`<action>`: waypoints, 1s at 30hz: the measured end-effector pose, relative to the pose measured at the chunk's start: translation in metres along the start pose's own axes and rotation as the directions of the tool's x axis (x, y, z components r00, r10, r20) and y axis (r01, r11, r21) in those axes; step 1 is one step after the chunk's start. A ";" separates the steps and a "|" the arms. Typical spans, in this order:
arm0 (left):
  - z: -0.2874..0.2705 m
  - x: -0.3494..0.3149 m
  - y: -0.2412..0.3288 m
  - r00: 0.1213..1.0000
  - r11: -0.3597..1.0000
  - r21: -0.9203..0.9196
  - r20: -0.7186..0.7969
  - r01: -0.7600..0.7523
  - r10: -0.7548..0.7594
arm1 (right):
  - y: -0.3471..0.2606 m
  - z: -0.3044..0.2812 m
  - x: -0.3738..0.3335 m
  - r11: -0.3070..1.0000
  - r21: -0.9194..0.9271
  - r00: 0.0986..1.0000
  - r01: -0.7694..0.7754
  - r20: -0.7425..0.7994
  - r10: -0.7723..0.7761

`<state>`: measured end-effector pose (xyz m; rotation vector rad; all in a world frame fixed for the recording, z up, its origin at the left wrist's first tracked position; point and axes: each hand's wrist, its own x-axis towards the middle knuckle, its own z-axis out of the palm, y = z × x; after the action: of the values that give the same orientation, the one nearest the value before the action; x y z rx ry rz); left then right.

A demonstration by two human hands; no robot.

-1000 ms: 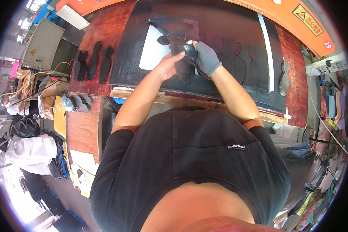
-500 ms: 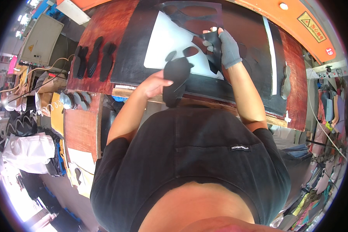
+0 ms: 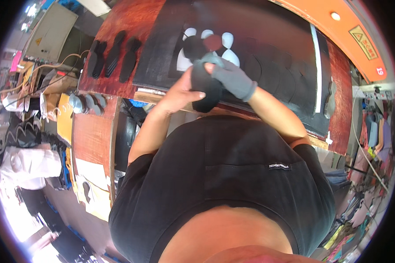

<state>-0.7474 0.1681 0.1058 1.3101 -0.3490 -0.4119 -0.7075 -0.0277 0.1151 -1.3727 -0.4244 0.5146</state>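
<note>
Black insole-shaped pieces (image 3: 205, 97) are held upright in front of my chest, near the table's front edge. My bare left hand (image 3: 178, 94) grips them from the left side, its thumb lying across the near face. In a grey glove with bare fingertips, my right hand (image 3: 235, 79) closes on their upper right edge. How many pieces are stacked there cannot be told. Just beyond my hands, several rounded white patches (image 3: 227, 40) show amid dark sheet material on the black board (image 3: 272, 39). A dark red patch (image 3: 213, 42) lies between them.
Stacks of black insoles (image 3: 130, 59) lie on the red tabletop (image 3: 112, 19) at left. A greyish insole stack (image 3: 331, 100) is at the right edge, past a white strip (image 3: 315, 65). An orange machine beam (image 3: 355, 39) spans the far right. Lower left stands a side bench (image 3: 94, 140).
My right hand has come down and left from the sheet to the insole pieces in my left hand. The large white area beyond now shows as separate smaller patches.
</note>
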 end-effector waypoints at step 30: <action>-0.006 0.104 -0.027 0.993 0.866 -0.501 -0.104 -0.004 -0.056 | -0.018 -0.041 0.014 0.372 -0.924 0.933 0.084 -0.058 -0.354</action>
<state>-0.6558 0.1183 0.0798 0.8221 -0.1111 -0.4136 -0.6711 -0.0554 0.1269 -2.3929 -0.7340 -0.2317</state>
